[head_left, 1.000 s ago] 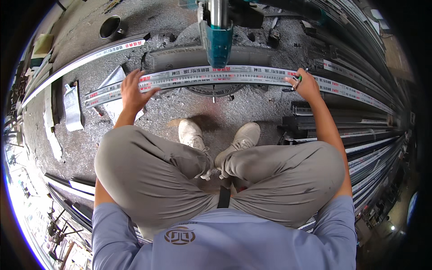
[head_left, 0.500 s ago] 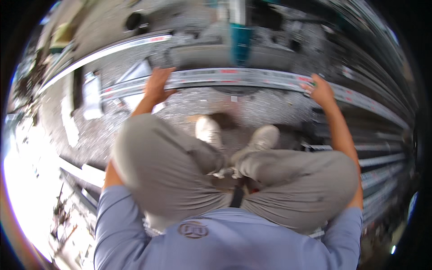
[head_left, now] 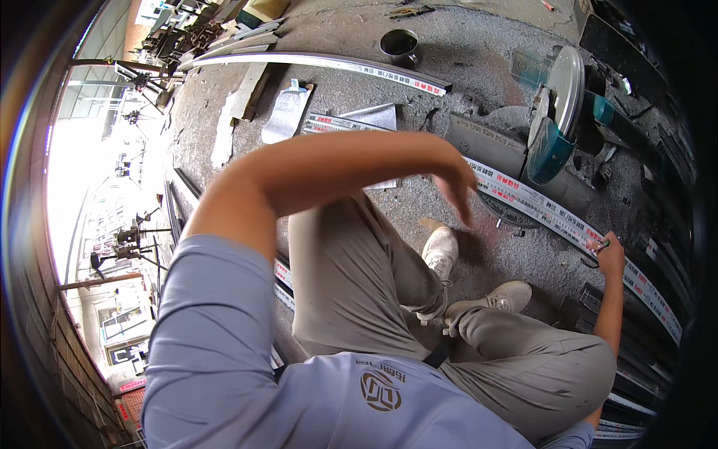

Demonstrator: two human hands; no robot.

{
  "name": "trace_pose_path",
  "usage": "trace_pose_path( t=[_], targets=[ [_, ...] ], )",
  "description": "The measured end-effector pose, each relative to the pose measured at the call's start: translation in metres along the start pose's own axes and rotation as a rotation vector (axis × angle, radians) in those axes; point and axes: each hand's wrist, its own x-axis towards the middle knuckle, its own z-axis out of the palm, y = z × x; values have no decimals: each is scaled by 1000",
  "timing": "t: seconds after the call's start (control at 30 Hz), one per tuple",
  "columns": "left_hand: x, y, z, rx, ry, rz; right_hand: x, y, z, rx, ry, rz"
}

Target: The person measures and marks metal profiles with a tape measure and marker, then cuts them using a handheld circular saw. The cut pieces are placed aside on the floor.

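Observation:
A long metal profile [head_left: 523,198] in printed white-and-red film runs across in front of me, partly hidden behind my left forearm. My left hand [head_left: 455,187] hangs bent at the wrist just over its near edge, fingers stretched downward, holding nothing visible. Toward the right, my right hand [head_left: 610,256] grips the profile, thumb and fingers at its edge. A small dark item, too small to name, shows by those fingers. Beyond the profile stands a cut-off saw [head_left: 568,97] with a round silver blade guard and teal parts. The profile passes along the saw's grey base.
A second filmed profile [head_left: 351,67] lies on the floor farther off, near a dark cup [head_left: 399,46]. Paper sheets [head_left: 287,114] lie to the left. Metal shavings cover the ground around my shoes [head_left: 441,251]. More profiles [head_left: 632,408] are stacked at the right.
My view has turned, so the saw now appears farther right. My left hand has come off the profile's left part and swung across to the right. My right hand stays at the profile.

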Motion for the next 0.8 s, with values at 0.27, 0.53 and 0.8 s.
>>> trace_pose_path(
  t=[0.27,0.53,0.8],
  targets=[
    [169,179,32,135,677,211,15,-9,0,55,-3,-92],
    [250,238,53,106,1014,273,-7,-23,-9,-54,15,80],
    [242,231,39,132,1011,298,-7,-90,-1,972,246,-236]
  ],
)
